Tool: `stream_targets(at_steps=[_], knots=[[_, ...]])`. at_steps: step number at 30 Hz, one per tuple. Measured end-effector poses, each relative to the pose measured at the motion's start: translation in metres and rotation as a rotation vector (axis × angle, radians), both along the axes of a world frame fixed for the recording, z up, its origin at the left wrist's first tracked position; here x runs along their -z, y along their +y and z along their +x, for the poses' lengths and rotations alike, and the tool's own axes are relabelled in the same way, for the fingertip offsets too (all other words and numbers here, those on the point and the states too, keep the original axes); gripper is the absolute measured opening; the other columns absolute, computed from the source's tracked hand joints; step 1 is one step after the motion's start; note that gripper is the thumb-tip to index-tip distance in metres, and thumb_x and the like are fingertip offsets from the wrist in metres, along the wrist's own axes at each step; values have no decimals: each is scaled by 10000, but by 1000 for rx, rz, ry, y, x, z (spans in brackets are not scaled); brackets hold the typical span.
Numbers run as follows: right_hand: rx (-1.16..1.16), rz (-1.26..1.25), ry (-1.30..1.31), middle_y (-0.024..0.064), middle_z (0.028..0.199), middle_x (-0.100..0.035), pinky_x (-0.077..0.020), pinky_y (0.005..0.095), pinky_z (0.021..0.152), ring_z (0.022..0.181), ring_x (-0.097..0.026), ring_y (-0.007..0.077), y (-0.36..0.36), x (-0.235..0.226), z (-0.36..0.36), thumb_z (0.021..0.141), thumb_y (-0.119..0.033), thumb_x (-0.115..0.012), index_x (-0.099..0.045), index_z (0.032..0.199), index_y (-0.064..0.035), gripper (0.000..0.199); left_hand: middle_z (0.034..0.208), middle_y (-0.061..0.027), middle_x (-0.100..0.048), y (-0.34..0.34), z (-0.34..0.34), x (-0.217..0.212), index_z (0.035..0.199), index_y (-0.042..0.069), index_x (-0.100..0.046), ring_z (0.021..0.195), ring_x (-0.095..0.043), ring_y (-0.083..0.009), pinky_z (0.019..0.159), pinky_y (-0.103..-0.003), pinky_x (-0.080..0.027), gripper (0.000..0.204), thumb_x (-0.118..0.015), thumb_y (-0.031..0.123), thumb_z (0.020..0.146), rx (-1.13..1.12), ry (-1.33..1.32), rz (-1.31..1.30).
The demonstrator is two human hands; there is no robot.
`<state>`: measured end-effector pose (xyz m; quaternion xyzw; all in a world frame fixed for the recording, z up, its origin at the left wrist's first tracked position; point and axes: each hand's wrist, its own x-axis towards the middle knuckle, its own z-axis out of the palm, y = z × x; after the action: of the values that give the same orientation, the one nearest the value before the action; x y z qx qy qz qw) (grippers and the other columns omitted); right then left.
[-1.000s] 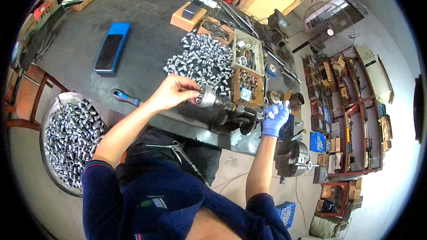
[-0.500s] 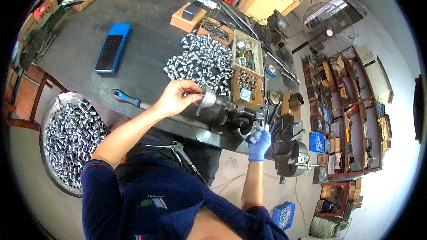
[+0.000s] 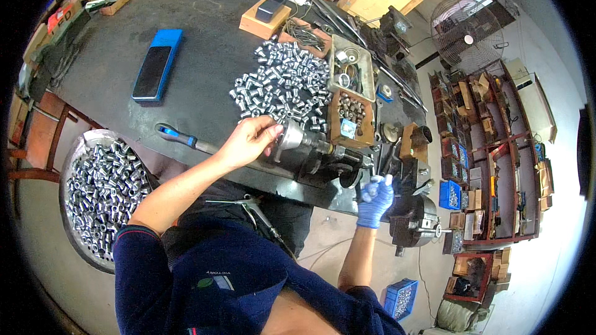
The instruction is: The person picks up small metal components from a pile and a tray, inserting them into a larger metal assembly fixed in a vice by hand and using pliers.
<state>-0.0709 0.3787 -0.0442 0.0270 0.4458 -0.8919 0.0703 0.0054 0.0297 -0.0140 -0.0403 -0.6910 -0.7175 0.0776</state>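
My bare left hand [image 3: 251, 141] is at the open end of a silver chuck [image 3: 292, 135] on a dark bench-mounted spindle fixture [image 3: 323, 160]. Its thumb and fingers are pinched together; whatever is between them is too small or hidden to name. My right hand [image 3: 376, 201], in a blue glove, is closed just past the fixture's right end, beside the table edge. Its fingers are curled and slightly blurred, and any thing inside them is hidden. Behind the chuck spreads a pile of short, shiny metal fittings [image 3: 285, 84].
A round pan [image 3: 71, 211] of fittings stands at the left. On the table are a blue-handled tool [image 3: 177, 136], a blue-cased device [image 3: 155, 68], a wooden parts box [image 3: 366, 133] and a tray [image 3: 369, 84]. An air gun [image 3: 257, 216] lies across my lap. A vise [image 3: 413, 220] stands right.
My right hand has moved right, away from the fixture's end. My left hand stays pinched by the chuck. The whole view has shifted slightly.
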Motion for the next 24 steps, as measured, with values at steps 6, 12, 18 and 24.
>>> stream_targets(at_steps=[6, 12, 18, 24], knots=[[217, 317, -17, 49, 728, -603, -425, 218, 428, 536, -563, 132, -14, 65, -82, 848, -219, -508, -583, 861, -48, 187, 576, -31, -518, 1, -5, -11, 717, -13, -543, 482, -504, -89, 457, -225, -427, 370, -496, 307, 899, 16, -117, 40], [207, 119, 122, -28, 501, -457, -245, 203, 295, 368, -367, 43, -47, -45, -91, 865, -295, -555, -540, 724, -70, 266, 597, -58, -548, -9, -3, -15, 718, -21, -553, 500, -542, -116, 474, -232, -444, 385, -533, 330, 874, 58, -169, 128], [147, 3, 321, -21, 513, -423, -241, 181, 298, 362, -311, 47, -21, -52, -3, 908, -330, -461, -548, 746, -41, 342, 662, -91, -586, -19, 2, -16, 795, -54, -586, 541, -578, -147, 526, -243, -467, 336, -574, 277, 847, 59, -201, 156], [114, -6, -82, 4, 497, -468, -280, 208, 306, 380, -385, 83, -10, 23, -18, 872, -319, -524, -589, 791, -43, 295, 783, -110, -612, -32, 13, -12, 928, -63, -567, 642, -598, -165, 606, -265, -485, 239, -641, 111, 781, 73, -138, 285]])
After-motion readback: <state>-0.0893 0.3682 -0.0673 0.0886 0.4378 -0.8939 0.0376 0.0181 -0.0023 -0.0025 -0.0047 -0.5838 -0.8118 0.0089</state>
